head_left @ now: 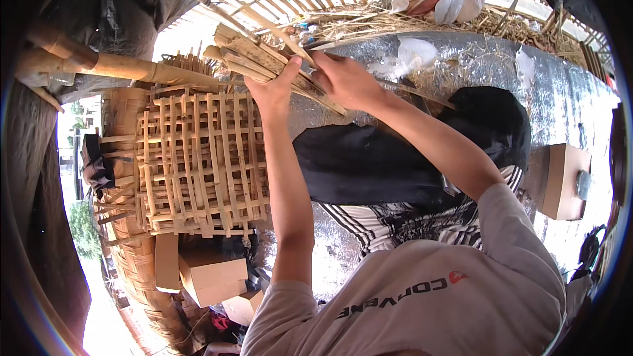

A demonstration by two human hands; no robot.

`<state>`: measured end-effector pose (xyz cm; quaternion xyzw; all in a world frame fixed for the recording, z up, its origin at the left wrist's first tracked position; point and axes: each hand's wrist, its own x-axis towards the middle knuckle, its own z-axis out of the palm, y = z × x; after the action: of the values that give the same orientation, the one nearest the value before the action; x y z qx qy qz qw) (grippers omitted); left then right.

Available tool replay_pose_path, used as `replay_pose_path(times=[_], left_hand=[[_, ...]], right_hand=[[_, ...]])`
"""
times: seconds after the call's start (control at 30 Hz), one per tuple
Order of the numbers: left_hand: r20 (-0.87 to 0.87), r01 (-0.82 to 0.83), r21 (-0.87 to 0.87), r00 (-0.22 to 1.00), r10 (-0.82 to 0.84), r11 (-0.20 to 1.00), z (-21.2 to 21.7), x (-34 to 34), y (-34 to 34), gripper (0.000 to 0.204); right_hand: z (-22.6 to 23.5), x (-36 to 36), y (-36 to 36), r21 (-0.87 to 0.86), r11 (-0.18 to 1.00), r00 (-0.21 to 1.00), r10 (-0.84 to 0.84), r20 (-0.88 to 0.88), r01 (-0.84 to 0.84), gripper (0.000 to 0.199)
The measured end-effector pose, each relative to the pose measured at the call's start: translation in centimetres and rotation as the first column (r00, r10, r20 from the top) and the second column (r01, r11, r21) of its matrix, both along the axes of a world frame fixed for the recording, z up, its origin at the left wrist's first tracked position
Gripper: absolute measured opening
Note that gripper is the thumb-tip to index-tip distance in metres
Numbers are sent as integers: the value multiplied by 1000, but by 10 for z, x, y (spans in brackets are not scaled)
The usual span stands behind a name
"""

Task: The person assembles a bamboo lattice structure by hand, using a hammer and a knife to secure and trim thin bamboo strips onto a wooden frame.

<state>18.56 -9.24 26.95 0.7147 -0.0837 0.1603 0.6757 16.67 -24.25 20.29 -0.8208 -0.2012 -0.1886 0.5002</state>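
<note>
At 11 o'clock, the left hand (271, 94) has its fingers closed round a bundle of strips (239, 43). The right hand (351, 83), just beside it toward 3 o'clock, bends its fingers against them; exactly what these grasp, I cannot tell. A lattice (200, 163) sits at 9 o'clock, a box (562, 181) at 3.

Left side blocked: stacked pale bamboo lattice panels (198, 158) beside left forearm, thick tan bamboo pole (142, 68) above. Split tan bamboo strips (245, 45) close off the upper left. Passable rightward over silver foil sheet (484, 59) to brown cardboard box (559, 181); black lap cloth (369, 165) obstructs below.
</note>
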Motion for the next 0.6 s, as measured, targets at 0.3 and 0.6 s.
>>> replay_pose_path(times=[0.3,0.6], left_hand=[[118,96,45,988,-100,994,-5,-2,11,40],[76,102,-32,992,-99,994,-7,5,-3,39]], right_hand=[[5,-5,11,-245,968,996,44,-81,-63,34],[12,8,5,-233,931,876,150,-459,-282,45]])
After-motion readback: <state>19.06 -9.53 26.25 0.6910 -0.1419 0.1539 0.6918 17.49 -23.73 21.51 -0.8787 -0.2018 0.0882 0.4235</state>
